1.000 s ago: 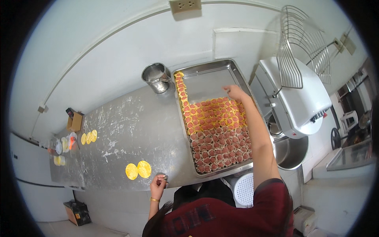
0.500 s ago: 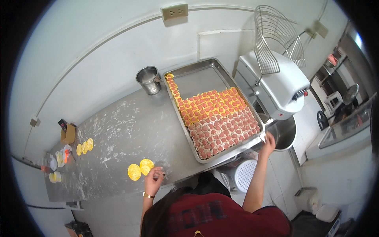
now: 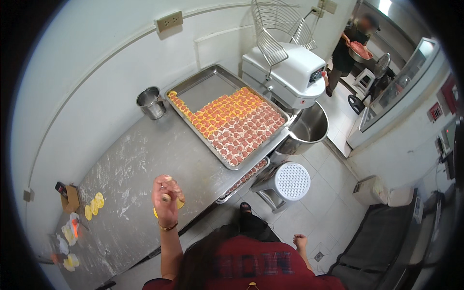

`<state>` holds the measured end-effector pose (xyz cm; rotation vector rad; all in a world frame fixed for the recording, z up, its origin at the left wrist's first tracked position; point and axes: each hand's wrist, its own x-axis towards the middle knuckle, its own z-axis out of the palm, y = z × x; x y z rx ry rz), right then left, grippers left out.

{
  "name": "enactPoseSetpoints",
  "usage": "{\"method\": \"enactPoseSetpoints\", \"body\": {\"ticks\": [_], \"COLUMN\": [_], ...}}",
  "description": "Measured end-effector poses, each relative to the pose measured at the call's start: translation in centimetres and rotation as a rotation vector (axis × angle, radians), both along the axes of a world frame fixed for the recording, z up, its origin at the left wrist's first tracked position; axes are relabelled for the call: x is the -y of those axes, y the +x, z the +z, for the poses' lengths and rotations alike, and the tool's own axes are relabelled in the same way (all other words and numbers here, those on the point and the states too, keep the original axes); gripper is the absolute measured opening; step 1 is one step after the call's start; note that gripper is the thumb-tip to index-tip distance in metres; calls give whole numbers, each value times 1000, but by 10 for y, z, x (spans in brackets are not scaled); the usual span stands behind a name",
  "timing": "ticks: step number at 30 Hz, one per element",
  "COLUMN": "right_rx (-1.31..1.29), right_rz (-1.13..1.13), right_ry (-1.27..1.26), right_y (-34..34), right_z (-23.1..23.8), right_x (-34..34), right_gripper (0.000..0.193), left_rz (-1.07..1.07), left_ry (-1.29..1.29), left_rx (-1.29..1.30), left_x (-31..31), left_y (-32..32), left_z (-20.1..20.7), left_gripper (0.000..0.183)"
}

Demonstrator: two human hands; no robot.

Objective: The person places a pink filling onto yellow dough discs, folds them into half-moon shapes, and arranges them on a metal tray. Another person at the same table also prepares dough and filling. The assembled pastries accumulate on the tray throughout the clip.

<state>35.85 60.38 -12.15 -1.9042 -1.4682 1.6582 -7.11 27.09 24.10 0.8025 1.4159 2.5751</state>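
My left hand [image 3: 166, 199] is raised over the near part of the steel table [image 3: 133, 164], fingers curled in. A small pale end shows at its fingers; I cannot tell what it is. Below and beside that hand, the edge of a yellow dough round [image 3: 181, 203] shows, the rest covered. My right hand [image 3: 300, 240] hangs low by my side above the floor, closed in a fist, with nothing seen in it. A large steel tray [image 3: 228, 165] beyond holds rows of small meat-filled dumplings [image 3: 246, 123], some in yellow dough, others in white.
A steel pot [image 3: 151, 104] stands by the wall. Right of the tray are a white mixer [image 3: 285, 72] with its steel bowl [image 3: 309, 128] and a white stool [image 3: 290, 183]. More yellow rounds [image 3: 94, 207] lie far left. A person [image 3: 355, 48] carries a bowl of red meat.
My view has turned right. My right hand has left the tray's corner and dropped to my side. My left hand has lifted over the yellow rounds. A person has come into view.
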Motion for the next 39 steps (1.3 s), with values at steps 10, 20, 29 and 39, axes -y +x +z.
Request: {"method": "enactPoseSetpoints", "body": {"ticks": [10,20,29,39], "right_rx": [-67,-47,-23,-147], "right_rz": [-52,29,152,281], "right_ry": [-50,43,-71,95], "right_y": [21,-23,-17,-105], "right_z": [-18,0,-34,15], "right_x": [5,-7,-18,-60], "right_gripper": [15,7,13,10], "left_rz": [343,168,279,313], "left_ry": [-239,-930,-1314,-1217], "left_rx": [-244,-51,-446,-475], "left_x": [-20,-59,-39,-42], "left_y": [-12,0,20,12], "left_z": [17,-142,-189,-193], "left_gripper": [30,34,45,42]}}
